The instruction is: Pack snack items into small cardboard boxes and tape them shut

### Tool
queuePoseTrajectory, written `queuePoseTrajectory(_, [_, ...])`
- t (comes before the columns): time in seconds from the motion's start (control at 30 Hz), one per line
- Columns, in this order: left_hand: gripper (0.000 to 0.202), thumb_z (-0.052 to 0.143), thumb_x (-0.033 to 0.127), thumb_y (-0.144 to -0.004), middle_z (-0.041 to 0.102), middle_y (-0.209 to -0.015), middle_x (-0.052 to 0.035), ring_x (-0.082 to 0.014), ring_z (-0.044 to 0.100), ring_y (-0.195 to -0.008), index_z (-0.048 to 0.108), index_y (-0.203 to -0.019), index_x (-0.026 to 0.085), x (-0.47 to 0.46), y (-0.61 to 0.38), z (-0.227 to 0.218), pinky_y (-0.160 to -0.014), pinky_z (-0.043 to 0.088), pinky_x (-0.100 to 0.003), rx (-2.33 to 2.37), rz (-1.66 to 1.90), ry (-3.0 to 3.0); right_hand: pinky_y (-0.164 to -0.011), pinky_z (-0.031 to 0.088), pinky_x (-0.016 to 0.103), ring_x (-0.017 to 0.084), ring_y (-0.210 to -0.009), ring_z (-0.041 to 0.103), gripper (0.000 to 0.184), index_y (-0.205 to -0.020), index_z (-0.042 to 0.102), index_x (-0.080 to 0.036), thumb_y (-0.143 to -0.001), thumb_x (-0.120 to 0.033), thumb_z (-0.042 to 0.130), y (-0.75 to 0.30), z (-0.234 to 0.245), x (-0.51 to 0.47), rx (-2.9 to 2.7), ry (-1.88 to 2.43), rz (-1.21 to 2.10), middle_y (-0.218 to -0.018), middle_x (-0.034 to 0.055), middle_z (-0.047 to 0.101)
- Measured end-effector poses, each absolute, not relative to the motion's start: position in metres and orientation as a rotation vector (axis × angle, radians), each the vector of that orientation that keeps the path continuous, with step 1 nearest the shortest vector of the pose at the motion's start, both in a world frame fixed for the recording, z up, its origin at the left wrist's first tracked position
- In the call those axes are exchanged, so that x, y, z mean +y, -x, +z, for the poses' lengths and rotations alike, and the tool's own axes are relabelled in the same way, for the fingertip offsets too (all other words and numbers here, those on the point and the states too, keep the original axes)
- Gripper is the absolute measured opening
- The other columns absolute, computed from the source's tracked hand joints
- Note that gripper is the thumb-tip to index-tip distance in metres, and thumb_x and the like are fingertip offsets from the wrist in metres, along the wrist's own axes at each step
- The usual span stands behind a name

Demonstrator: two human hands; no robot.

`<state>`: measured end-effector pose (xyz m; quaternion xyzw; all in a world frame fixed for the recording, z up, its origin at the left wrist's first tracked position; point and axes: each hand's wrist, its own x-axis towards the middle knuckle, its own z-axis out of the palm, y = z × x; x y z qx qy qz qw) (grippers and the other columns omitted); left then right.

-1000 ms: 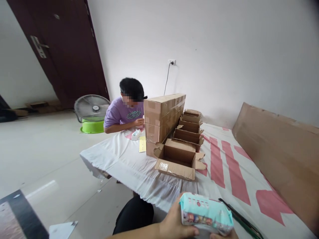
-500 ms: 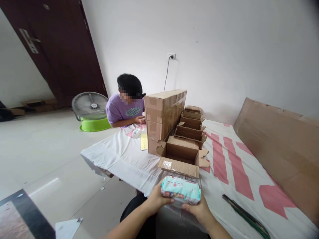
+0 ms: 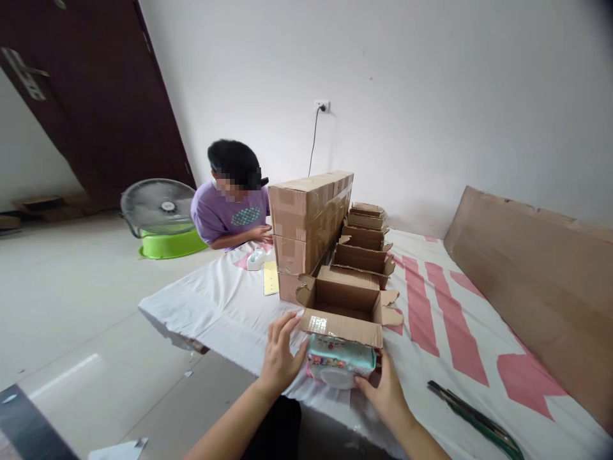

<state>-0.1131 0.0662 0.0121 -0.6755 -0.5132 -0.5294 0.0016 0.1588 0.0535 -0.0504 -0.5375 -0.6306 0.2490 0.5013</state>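
Observation:
A turquoise pack of wet wipes (image 3: 341, 359) with a white lid is at the table's near edge, its top partly under the front flap of an open cardboard box (image 3: 348, 300). My right hand (image 3: 390, 393) grips the pack at its right end, thumb on the front, other fingers mostly hidden. My left hand (image 3: 282, 351) is raised at the pack's left side, fingers apart by the left corner of the box flap. Its thumb tip is close to the pack; whether it touches cannot be made out.
Further open boxes (image 3: 361, 257) stand in a row behind, beside a wall of taped cartons (image 3: 306, 220). A utility knife (image 3: 474, 418) lies at the right. A cardboard sheet (image 3: 531, 275) leans there. Across the table sits a person (image 3: 230, 211), near a yellow card (image 3: 271, 278).
The pack has moved forward against the box's front flap and its lid side now shows. My left hand has left the pack and risen toward the flap's left corner.

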Motion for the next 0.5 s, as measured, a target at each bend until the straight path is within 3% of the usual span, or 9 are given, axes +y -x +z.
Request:
queuePoseTrajectory(0.13, [0.030, 0.052, 0.015, -0.084, 0.068, -0.115, -0.0060, -0.0251, 0.054, -0.115, 0.062, -0.110, 0.025, 0.087, 0.114, 0.043, -0.102, 0.043, -0.043, -1.594, -1.482, 2.390, -0.097, 0.047, 0.050, 0.033, -0.118, 0.053, 0.072, -0.135, 0.037, -0.020, -0.075, -0.042, 0.070, -0.155, -0.041, 0.055, -1.582, 1.298, 0.406, -0.128, 0.0157, 0.053])
queuePoseTrajectory(0.33, [0.029, 0.054, 0.021, -0.085, 0.072, -0.098, -0.0049, -0.0211, 0.066, -0.092, 0.058, -0.114, 0.021, 0.124, 0.111, 0.059, -0.087, 0.050, -0.036, -1.899, -1.515, 2.334, -0.085, 0.052, 0.048, 0.029, -0.108, 0.055, 0.054, -0.132, 0.039, -0.021, -0.086, -0.042, 0.059, -0.161, -0.010, 0.067, -1.634, 1.269, 0.214, -0.121, 0.0150, 0.053])
queuePoseTrajectory(0.5, [0.026, 0.059, 0.024, -0.085, 0.072, -0.088, -0.0034, -0.0205, 0.067, -0.081, 0.059, -0.111, 0.021, 0.136, 0.102, 0.068, -0.075, 0.051, -0.031, -2.142, -1.493, 2.236, -0.097, 0.044, 0.056, 0.032, -0.121, 0.046, 0.043, -0.129, 0.044, -0.021, -0.089, -0.033, 0.055, -0.159, 0.021, 0.078, -1.709, 1.201, -0.073, -0.125, 0.0152, 0.048])
